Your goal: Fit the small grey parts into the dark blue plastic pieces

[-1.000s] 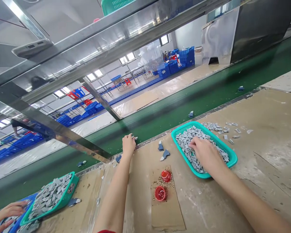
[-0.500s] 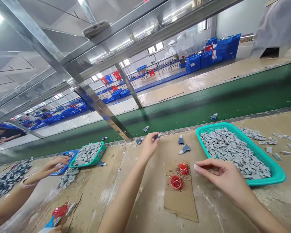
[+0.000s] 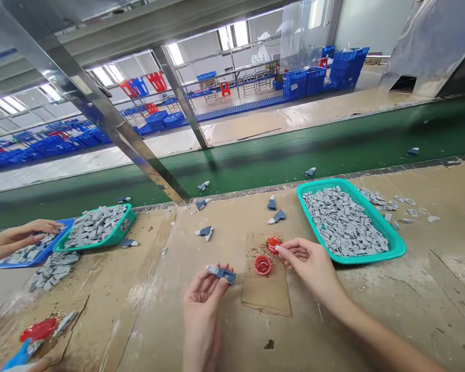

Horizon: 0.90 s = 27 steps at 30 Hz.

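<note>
My left hand is closed around a dark blue-grey plastic part with a light grey tip, held above the board-covered table. In my right hand, thumb and finger pinch a small pale piece, mostly hidden by the fingertips. That piece is at the rim of the farther red cup, whether touching I cannot tell. A nearer red cup holds glossy red liquid. Both cups are on a cardboard piece strewn with brown grains. Several blue-grey parts lie beyond them.
A green basket full of small grey pieces stands right, with loose pieces beyond it. Behind runs a green belt carrying a few parts. At left, a co-worker's hand reaches over a blue basket beside another green basket.
My left hand has drawn back from near the belt with the blue-grey part. My right hand has moved left to the farther red cup. The view has shifted; another blue-grey part now lies at left.
</note>
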### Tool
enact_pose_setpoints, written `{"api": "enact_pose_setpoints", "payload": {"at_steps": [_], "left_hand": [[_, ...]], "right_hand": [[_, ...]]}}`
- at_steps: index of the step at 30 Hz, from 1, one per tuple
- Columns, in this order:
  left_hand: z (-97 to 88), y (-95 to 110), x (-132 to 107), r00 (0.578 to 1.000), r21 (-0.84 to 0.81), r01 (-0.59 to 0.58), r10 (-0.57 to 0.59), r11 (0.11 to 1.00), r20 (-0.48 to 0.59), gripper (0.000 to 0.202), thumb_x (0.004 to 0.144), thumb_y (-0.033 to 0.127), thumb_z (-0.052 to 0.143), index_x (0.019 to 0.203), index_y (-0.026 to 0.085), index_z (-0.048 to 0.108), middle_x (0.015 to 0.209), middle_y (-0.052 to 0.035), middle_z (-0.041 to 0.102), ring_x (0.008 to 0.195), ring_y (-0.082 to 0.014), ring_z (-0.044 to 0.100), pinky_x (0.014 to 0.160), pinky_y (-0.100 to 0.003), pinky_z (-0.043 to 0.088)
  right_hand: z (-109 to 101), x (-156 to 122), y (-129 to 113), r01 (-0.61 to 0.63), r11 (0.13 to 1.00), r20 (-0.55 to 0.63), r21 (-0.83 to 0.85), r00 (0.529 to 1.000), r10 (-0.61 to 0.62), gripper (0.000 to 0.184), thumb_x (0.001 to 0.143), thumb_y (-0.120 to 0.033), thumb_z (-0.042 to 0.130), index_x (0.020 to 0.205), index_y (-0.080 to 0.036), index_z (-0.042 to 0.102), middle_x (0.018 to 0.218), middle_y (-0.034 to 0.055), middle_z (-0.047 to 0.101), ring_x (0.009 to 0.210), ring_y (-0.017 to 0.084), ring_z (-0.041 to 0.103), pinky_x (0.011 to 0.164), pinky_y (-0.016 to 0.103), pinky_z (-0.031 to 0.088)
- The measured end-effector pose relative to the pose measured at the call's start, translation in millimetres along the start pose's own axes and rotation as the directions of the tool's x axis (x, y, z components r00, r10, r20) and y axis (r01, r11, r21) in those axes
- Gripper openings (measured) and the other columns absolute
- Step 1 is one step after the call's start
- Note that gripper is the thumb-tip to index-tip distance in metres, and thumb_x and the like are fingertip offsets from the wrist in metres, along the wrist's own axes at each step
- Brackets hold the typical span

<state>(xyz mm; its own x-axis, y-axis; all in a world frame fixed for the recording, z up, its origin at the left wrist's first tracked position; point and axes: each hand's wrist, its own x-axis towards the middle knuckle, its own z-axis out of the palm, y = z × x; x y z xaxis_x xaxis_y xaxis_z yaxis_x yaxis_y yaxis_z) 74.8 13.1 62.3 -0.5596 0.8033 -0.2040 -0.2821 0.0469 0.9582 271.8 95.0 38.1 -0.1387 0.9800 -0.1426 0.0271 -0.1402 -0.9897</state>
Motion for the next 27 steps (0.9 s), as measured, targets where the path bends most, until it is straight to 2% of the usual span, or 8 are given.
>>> {"api": "enact_pose_setpoints", "payload": {"at_steps": [4,9,14,20,23,27], "left_hand": [[6.4,-1,-9,0.999,-0.055,0.047,-0.048,0.997,-0.008,0.036,0.057,0.022,0.083,0.088,0.015,0.066,0.093,-0.0073,0.073,0.087,-0.0218,0.069,0.08,-0.028,0.055],[18.0,2,-13,0.998,-0.092,0.059,-0.059,0.994,0.003,0.038,0.055,0.022,0.083,0.089,0.014,0.067,0.095,-0.0088,0.072,0.091,-0.0245,0.068,0.083,-0.031,0.054],[26.2,1,-18,0.999,-0.06,0.049,-0.049,0.997,0.001,0.036,0.054,0.023,0.084,0.084,0.014,0.067,0.092,-0.0091,0.073,0.09,-0.0239,0.068,0.083,-0.032,0.054],[35.0,-1,-24,0.997,-0.037,0.073,-0.073,0.997,0.022,0.037,0.055,0.022,0.083,0.087,0.012,0.068,0.092,-0.0114,0.073,0.089,-0.0235,0.068,0.082,-0.031,0.054],[38.1,-6,-24,0.998,-0.027,0.053,-0.053,0.998,0.03,0.034,0.057,0.021,0.082,0.087,0.012,0.069,0.091,-0.0113,0.073,0.089,-0.0236,0.068,0.082,-0.031,0.055],[41.5,-14,-24,0.998,-0.024,-0.034,0.035,0.999,0.054,0.03,0.057,0.016,0.082,0.084,0.014,0.069,0.087,-0.0081,0.073,0.087,-0.0213,0.069,0.079,-0.028,0.056]], "right_hand": [[2,7,-1,0.025,1.0,-0.036,0.014,0.999,-0.024,0.031,0.074,-0.046,0.069,0.075,-0.015,0.063,0.07,0.0068,0.069,0.06,0.017,0.06,0.054,0.027,0.047],[3,12,3,0.001,1.0,-0.009,0.02,1.0,-0.001,0.036,0.073,-0.05,0.069,0.075,-0.015,0.062,0.069,0.0078,0.068,0.056,0.016,0.058,0.05,0.026,0.044],[2,14,7,-0.02,0.999,0.002,0.033,1.0,0.02,0.039,0.072,-0.052,0.069,0.075,-0.014,0.062,0.069,0.0086,0.068,0.057,0.016,0.057,0.05,0.026,0.043],[-1,11,2,-0.042,0.994,0.021,0.099,0.999,0.04,0.038,0.073,-0.051,0.07,0.078,-0.014,0.061,0.071,0.0079,0.068,0.055,0.013,0.054,0.05,0.023,0.04],[-1,3,-10,-0.053,0.988,0.079,0.144,0.996,0.042,0.038,0.074,-0.051,0.069,0.078,-0.014,0.061,0.071,0.0061,0.067,0.055,0.012,0.052,0.048,0.021,0.037],[2,-13,-29,-0.089,0.98,0.242,0.177,0.969,0.044,0.034,0.075,-0.049,0.068,0.077,-0.016,0.059,0.068,0.0027,0.065,0.053,0.01,0.05,0.044,0.019,0.033]]}}
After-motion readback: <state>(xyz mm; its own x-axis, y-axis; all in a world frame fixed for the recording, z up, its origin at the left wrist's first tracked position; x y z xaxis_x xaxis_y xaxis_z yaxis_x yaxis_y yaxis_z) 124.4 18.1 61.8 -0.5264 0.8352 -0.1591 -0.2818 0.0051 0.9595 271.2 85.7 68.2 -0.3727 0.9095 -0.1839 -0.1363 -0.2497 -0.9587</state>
